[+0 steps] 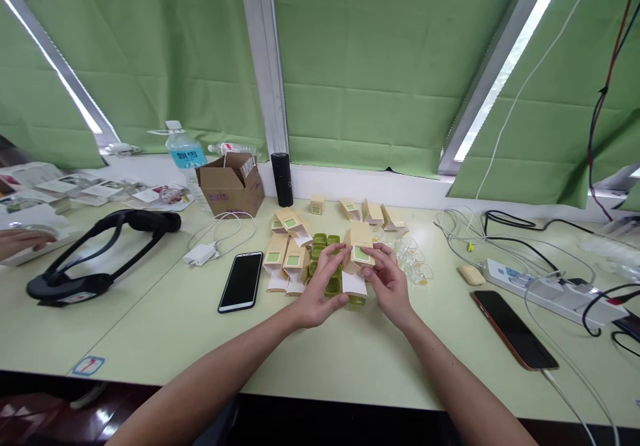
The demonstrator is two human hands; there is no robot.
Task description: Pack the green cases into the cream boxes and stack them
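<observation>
A small tan cardboard box with a green label or window is held between both of my hands, its white flap hanging down at the near end. My left hand grips the box's left side, fingers over the top and thumb apart. On the right side, my right hand pinches it with thumb and fingers. Green square cups stand in rows beneath and left of my hands, partly covered. Similar open boxes lie to the left. Clear plastic pieces are scattered just right of my right hand.
More tan boxes stand along the back. A white-faced phone, a charger, a brown carton and a black headset are leftward. Rightward are another phone, a power strip and cables. Another person's hand shows far left.
</observation>
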